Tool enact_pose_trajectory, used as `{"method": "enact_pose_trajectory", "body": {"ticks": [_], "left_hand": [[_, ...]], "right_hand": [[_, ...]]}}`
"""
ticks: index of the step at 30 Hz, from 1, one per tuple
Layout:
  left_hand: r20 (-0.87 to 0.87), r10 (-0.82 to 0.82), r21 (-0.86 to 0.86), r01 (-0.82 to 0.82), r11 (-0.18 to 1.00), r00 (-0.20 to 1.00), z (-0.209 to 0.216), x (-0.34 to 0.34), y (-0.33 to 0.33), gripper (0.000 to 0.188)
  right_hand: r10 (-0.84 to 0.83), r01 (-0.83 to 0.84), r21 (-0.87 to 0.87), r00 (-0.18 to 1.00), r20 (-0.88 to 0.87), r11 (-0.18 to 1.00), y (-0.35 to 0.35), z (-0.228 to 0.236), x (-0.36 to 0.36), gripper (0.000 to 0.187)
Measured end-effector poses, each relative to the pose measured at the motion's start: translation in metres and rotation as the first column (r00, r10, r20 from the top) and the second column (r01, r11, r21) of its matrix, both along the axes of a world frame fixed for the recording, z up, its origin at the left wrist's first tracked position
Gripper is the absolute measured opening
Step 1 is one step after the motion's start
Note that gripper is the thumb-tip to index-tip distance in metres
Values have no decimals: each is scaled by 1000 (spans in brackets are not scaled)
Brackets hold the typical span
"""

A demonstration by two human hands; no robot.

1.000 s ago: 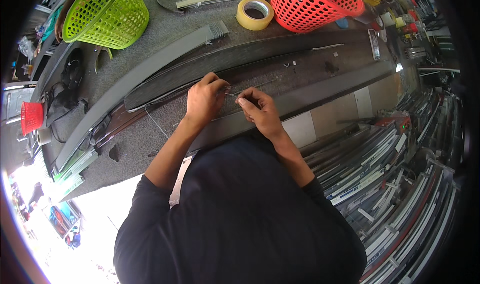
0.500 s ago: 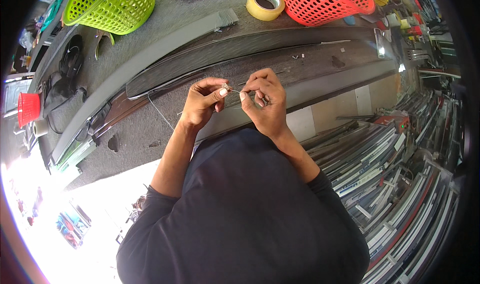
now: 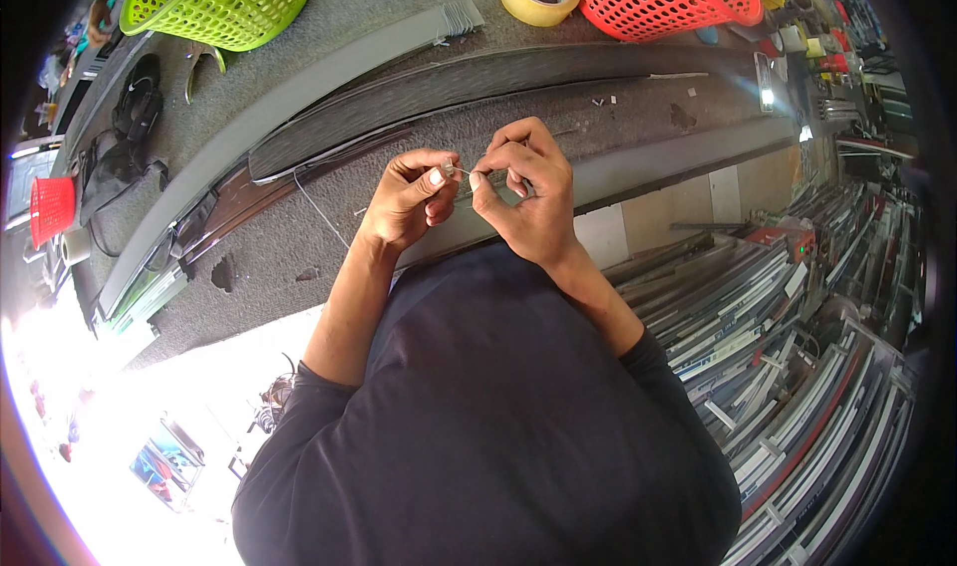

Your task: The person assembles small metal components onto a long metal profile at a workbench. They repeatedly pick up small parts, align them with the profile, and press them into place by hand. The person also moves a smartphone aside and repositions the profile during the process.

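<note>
Between the thumb and fingers of my left hand (image 3: 404, 202) is a small, pale, partly clear piece (image 3: 449, 168), too small to name. A thin light cord (image 3: 463, 171) spans the short gap from that piece to my right hand (image 3: 530, 182), whose thumb and index finger pinch it. Both hands are raised in front of my chest over the near side of the carpeted bench (image 3: 264, 257). Another thin grey cord (image 3: 321, 212) runs down to my left forearm and passes out of sight there.
Long grey strips (image 3: 299, 105) and a dark profile (image 3: 419, 98) lie across the bench. Beyond them are a green basket (image 3: 234, 13), a tape roll (image 3: 538, 10) and a red basket (image 3: 658, 8). Pliers (image 3: 199, 66) lie at left. Stacked metal profiles (image 3: 728, 327) fill the right side.
My fingertips have shifted slightly upward in the picture and my right hand sits a little closer to the left. The bench things appear slightly higher, as the view has tilted.
</note>
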State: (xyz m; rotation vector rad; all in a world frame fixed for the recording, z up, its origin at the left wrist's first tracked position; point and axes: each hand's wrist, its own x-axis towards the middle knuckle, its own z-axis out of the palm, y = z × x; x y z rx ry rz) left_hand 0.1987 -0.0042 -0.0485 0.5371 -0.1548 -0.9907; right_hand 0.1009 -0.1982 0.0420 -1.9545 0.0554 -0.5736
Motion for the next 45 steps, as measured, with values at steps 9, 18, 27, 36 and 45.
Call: {"method": "enact_pose_trajectory", "body": {"ticks": [9, 18, 27, 36, 45], "left_hand": [[-1, -13, 94, 13, 995, 1000, 9, -1, -1, 31], [-25, -58, 74, 60, 995, 998, 6, 3, -1, 36], [-5, -30, 69, 30, 997, 1000, 7, 1, -2, 33], [17, -20, 115, 18, 993, 1000, 4, 1, 0, 33], [35, -35, 133, 30, 991, 999, 3, 1, 1, 33]], "right_hand": [[6, -5, -45, 1000, 20, 999, -1, -4, 1, 16], [-3, 3, 9, 1000, 4, 1000, 0, -5, -2, 16], [-37, 37, -2, 999, -35, 999, 0, -6, -1, 17], [-50, 50, -13, 998, -42, 999, 2, -5, -2, 18], [0, -1, -30, 999, -50, 1000, 1, -7, -1, 18]]}}
